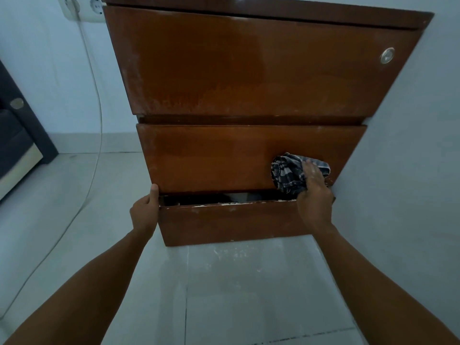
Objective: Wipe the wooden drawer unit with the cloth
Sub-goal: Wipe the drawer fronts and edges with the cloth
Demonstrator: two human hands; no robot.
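Walls (410, 145): I'm facing pale, plain ones.
Floor (249, 307): light tiles, dusty white specks showing.
Socket (82, 8): cable (99, 115) hanging down.
Left edge: dark furniture (17, 135) sitting.
Light: dim, bluish.

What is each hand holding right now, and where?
Right hand presses the bunched dark checked cloth against the middle wooden drawer front. Left hand grips that drawer's lower left corner.

Brown three-drawer wooden unit (249, 70) – bottom drawer ajar; checked dark cloth (288, 173) bunched against middle drawer's right end.
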